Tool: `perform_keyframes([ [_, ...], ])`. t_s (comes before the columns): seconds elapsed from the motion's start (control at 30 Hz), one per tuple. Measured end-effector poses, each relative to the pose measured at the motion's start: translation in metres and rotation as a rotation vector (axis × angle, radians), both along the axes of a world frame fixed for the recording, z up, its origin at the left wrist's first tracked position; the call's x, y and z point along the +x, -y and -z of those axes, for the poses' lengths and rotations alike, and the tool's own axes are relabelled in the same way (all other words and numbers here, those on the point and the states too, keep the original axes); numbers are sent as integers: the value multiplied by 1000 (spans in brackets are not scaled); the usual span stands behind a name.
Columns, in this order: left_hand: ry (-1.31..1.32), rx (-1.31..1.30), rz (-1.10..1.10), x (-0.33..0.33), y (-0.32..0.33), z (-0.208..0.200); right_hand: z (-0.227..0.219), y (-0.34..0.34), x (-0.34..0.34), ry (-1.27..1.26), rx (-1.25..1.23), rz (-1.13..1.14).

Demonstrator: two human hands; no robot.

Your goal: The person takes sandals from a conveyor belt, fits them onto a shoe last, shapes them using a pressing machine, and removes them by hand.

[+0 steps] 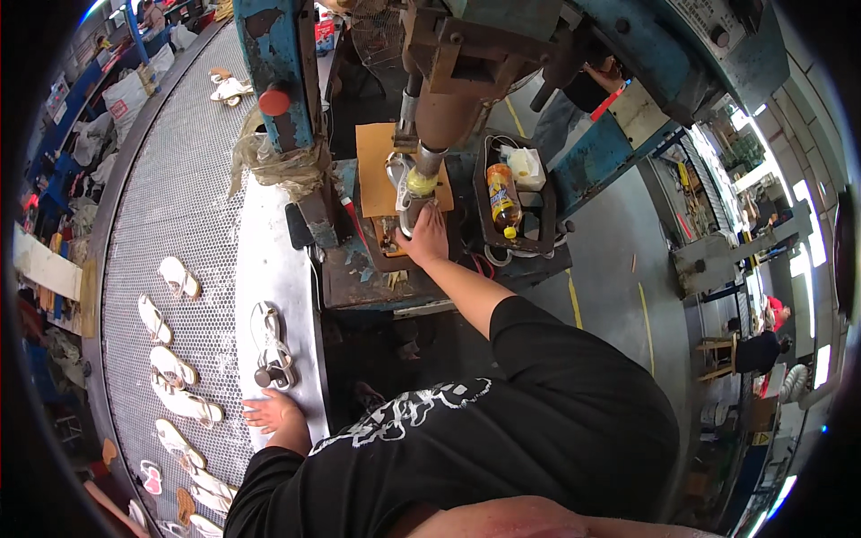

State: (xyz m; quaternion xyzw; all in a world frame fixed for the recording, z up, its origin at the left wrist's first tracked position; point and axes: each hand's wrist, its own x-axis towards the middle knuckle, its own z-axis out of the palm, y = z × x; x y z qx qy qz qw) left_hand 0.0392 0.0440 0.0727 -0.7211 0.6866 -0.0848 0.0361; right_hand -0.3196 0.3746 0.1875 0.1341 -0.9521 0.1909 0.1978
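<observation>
My right hand [428, 238] reaches forward to the press and grips the near end of a light sandal [405, 218], thumb on one side and fingers on the other. The sandal lies beneath the press head [446, 117], whose yellowish pad [420, 183] meets it from above. A tan board [373, 166] lies under and behind it. My left hand [273, 414], fingers spread, rests on a white ledge [269, 242]. Just beyond its fingertips lies a white strappy sandal [267, 332] with a dark round knob [263, 377] at its near end.
Left of the ledge, a perforated conveyor [215, 117] carries several pale shoes [179, 278]. Right of the press, a dark tray [541, 224] holds a bottle of orange drink [503, 199] and a white packet [526, 169]. The blue press frame [278, 54] stands close by.
</observation>
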Motion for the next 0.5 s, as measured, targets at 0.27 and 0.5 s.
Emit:
perform_keyframes([
  [0.27,20,-25,-4,1,2,6,-3,0,2,24,1,16],
  [0.5,50,-51,8,-2,4,8,-5,-3,2,-26,-9,11],
])
